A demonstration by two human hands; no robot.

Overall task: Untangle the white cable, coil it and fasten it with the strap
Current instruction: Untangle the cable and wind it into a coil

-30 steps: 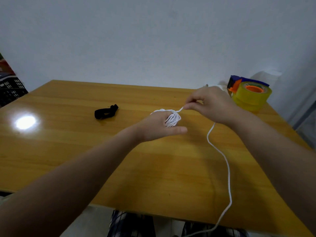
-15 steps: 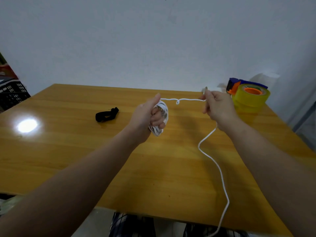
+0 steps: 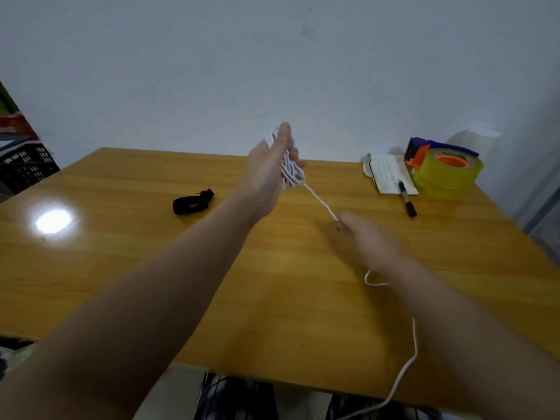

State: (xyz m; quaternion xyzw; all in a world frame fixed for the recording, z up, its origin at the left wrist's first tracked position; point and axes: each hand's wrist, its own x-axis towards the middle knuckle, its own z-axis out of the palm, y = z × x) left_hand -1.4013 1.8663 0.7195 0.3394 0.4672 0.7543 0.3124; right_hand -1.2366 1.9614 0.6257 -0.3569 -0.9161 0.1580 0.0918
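The left hand (image 3: 266, 165), raised over the tabletop (image 3: 151, 268), grips the coiled cable (image 3: 289, 174) wound round it as a former, while the blurred right hand (image 3: 366, 237) pinches the taut free run, apparently to lay another turn; slack trails off the near edge, and the strap (image 3: 192, 203) lies unused to the left.

free: tabletop (image 3: 121, 268) left-front | strap (image 3: 193, 202) mid-left | notebook (image 3: 391, 174), pen (image 3: 407, 201), tape dispenser (image 3: 445, 172) crowd right-rear

Smearing with motion blur above the table (image 3: 121, 268): right hand (image 3: 371, 244), grip on white cable (image 3: 321, 201) not resolving. Hiding much of the coil behind left hand (image 3: 266, 168). Vanishing under right forearm, then running off the bottom edge past the table's near edge. Getting cropped left of the table: black crate (image 3: 24, 168). Reading too small at the table's far right: booklet (image 3: 391, 174) print.
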